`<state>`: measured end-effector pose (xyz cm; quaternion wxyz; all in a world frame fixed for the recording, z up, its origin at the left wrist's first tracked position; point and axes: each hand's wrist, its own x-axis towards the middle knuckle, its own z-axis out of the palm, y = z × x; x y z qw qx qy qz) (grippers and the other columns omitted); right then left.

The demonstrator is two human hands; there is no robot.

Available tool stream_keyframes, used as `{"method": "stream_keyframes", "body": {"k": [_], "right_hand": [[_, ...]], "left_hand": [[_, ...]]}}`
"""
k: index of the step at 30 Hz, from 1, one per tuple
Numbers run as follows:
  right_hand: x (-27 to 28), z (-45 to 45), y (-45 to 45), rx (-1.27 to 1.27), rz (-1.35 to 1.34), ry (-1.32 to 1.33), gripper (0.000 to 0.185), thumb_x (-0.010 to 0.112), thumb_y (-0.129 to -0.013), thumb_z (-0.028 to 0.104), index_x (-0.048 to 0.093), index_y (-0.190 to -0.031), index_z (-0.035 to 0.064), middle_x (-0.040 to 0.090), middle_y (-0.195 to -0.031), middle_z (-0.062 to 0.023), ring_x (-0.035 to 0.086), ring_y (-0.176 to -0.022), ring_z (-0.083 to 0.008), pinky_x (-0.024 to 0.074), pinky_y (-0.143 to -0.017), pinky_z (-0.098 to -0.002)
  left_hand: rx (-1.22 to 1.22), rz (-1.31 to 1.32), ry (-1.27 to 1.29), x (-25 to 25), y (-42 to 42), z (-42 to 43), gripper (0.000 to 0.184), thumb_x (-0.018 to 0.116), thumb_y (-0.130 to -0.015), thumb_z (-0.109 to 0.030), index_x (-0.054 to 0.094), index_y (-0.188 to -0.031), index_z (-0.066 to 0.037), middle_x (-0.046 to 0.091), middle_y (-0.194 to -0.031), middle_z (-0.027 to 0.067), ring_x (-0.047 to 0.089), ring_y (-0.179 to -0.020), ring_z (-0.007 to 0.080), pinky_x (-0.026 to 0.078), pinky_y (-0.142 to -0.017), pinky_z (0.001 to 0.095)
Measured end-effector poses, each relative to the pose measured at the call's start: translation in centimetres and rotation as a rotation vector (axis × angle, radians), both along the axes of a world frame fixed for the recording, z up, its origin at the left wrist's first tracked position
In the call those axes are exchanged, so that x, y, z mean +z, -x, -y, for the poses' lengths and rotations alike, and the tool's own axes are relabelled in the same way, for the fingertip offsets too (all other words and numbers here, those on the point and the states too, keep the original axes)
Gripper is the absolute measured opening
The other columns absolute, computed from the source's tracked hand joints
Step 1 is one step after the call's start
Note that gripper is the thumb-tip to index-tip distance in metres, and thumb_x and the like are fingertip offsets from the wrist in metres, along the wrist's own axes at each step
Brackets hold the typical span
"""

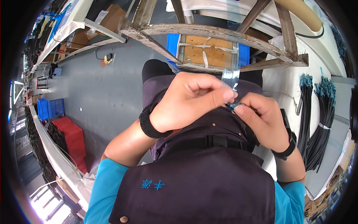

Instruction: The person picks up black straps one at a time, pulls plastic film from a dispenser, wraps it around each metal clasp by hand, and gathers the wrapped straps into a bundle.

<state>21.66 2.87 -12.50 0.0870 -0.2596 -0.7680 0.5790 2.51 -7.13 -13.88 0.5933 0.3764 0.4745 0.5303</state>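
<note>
Both hands meet above the lap, over a dark apron [194,179]. My left hand [197,93] has its thumb and index finger pinched at the lower end of a clear tape strip [230,78], which hangs from above. My right hand [261,115] pinches a small dark and teal piece [234,106] between thumb and index finger. The fingertips of the two hands are close together around this piece. Part of the piece is hidden by the fingers.
A wooden frame [209,31] crosses the front, with a taped cardboard piece [207,52] and a blue crate [172,44] beyond. Bundles of black strips with teal ends [324,115] lie at right. Red crates [71,138] and a blue crate [50,108] stand at left.
</note>
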Motion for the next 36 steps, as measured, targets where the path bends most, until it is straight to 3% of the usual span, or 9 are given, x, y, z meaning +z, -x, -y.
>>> {"method": "stream_keyframes", "body": {"k": [4, 8, 10, 13, 18, 23, 26, 32, 36], "right_hand": [[-0.6, -1.1, 0.1, 0.024, 0.088, 0.739, 0.028, 0.057, -0.093, 0.024, 0.06, -0.081, -0.0006, 0.043, -0.059, 0.0056, 0.036, -0.054, -0.0026, 0.027, -0.047, -0.0216], [-1.8, -1.3, 0.2, 0.052, 0.162, 1.111, 0.033, 0.054, -0.095, 0.032, 0.061, -0.089, 0.0002, 0.041, -0.058, 0.005, 0.03, -0.05, -0.003, 0.0226, -0.045, -0.0193], [-1.8, -1.1, 0.3, 0.067, 0.155, 1.075, 0.035, 0.052, -0.095, 0.034, 0.06, -0.091, 0.0003, 0.046, -0.059, 0.0031, 0.035, -0.048, -0.0035, 0.0264, -0.045, -0.0181], [-1.7, -0.4, -0.2, 0.06, 0.068, 0.887, 0.038, 0.045, -0.098, 0.035, 0.059, -0.095, 0.0005, 0.06, -0.072, -0.0038, 0.055, -0.061, -0.0081, 0.0446, -0.057, -0.0195], [-5.2, -1.2, -4.5, -0.301, -0.02, 0.254, 0.028, 0.051, -0.096, 0.025, 0.059, -0.105, 0.0, 0.062, -0.09, -0.0056, 0.058, -0.084, -0.0123, 0.0462, -0.075, -0.0249], [-11.4, -8.6, -14.7, -0.805, 0.365, -0.904, 0.029, 0.062, -0.087, 0.021, 0.059, -0.103, -0.0027, 0.058, -0.098, -0.0188, 0.056, -0.092, -0.0307, 0.0449, -0.08, -0.0386], [-14.9, -13.1, -23.1, -0.874, 0.742, -0.842, 0.036, 0.063, -0.085, 0.025, 0.058, -0.104, -0.0055, 0.058, -0.098, -0.0248, 0.054, -0.096, -0.0396, 0.0429, -0.085, -0.0445], [-14.8, -14.6, -24.4, -0.812, 0.787, -0.786, 0.028, 0.066, -0.081, 0.018, 0.057, -0.097, -0.0029, 0.059, -0.088, -0.0202, 0.058, -0.084, -0.0344, 0.046, -0.076, -0.0412], [-15.3, -13.6, -23.8, -0.725, 0.828, -0.896, 0.019, 0.056, -0.079, 0.006, 0.054, -0.096, -0.0033, 0.058, -0.084, -0.0198, 0.056, -0.077, -0.0347, 0.0459, -0.074, -0.04]], "left_hand": [[0.004, -0.081, -0.08, -0.9, -0.5, 1.1, 0.023, 0.066, -0.081, 0.006, 0.063, -0.104, 0.005, 0.066, -0.1, 0.0134, 0.064, -0.09, 0.0155, 0.054, -0.081, 0.0283], [0.116, 0.084, 0.103, -2.0, -1.3, 2.1, 0.024, 0.065, -0.079, 0.011, 0.062, -0.101, 0.004, 0.066, -0.1, 0.0129, 0.064, -0.094, 0.0171, 0.055, -0.081, 0.028], [0.136, 0.157, 0.134, -2.3, -1.3, 2.5, 0.02, 0.064, -0.081, 0.008, 0.063, -0.1, 0.002, 0.066, -0.099, 0.0117, 0.065, -0.09, 0.0163, 0.054, -0.076, 0.0268], [0.194, 0.328, 0.243, -2.2, -1.8, 2.7, 0.018, 0.065, -0.085, -0.004, 0.063, -0.102, 0.002, 0.066, -0.095, 0.0091, 0.064, -0.08, 0.0126, 0.051, -0.067, 0.0223], [0.218, 0.422, 0.292, -2.2, -1.5, 3.4, 0.019, 0.064, -0.086, -0.004, 0.062, -0.104, -0.001, 0.066, -0.094, 0.0083, 0.065, -0.082, 0.0141, 0.052, -0.069, 0.0229], [0.248, 0.48, 0.314, -2.3, -1.4, 3.6, 0.019, 0.063, -0.086, -0.002, 0.062, -0.105, -0.001, 0.066, -0.094, 0.0068, 0.064, -0.082, 0.0133, 0.052, -0.07, 0.023], [0.26, 0.418, 0.259, -2.0, -1.8, 3.4, 0.018, 0.061, -0.086, 0.001, 0.062, -0.103, -0.002, 0.065, -0.091, 0.0081, 0.063, -0.079, 0.0141, 0.051, -0.068, 0.0245], [0.219, 0.317, 0.244, -1.7, -1.7, 3.5, 0.024, 0.062, -0.085, 0.002, 0.06, -0.108, -0.002, 0.065, -0.093, 0.0082, 0.063, -0.081, 0.0134, 0.049, -0.069, 0.024], [0.217, 0.37, 0.226, -1.7, -1.8, 3.7, 0.025, 0.062, -0.085, 0.001, 0.058, -0.11, -0.003, 0.065, -0.093, 0.0073, 0.062, -0.081, 0.013, 0.049, -0.069, 0.0244]]}}
